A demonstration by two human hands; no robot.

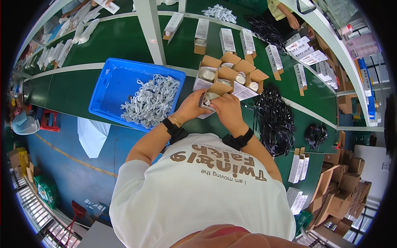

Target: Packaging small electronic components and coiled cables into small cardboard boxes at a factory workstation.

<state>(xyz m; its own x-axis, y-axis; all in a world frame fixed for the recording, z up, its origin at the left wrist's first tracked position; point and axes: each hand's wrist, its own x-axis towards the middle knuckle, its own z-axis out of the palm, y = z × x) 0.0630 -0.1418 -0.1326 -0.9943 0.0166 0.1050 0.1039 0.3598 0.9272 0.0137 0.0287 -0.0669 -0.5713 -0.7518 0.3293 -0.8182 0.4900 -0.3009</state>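
Observation:
In front of my chest, a small white carton (204,101) with its brown flap up is between my two hands. My left hand (192,108) is closed round the carton's left side. The fingers of my right hand (228,110) are closed at the open top and right side, partly covering a whitish item inside. Just beyond stands a cluster of open white cartons (225,73) with brown flaps, several with white rounded items in them. To the left, a blue bin (108,93) holds a pile of coiled white cables (152,99).
Bundles of black straps (273,118) lie right of my hands, with a smaller black coil (316,135) beyond. White cartons (227,40) stand across the green table (182,58). A white post (149,31) rises behind the bin. Another person's hand (292,21) shows at the far right.

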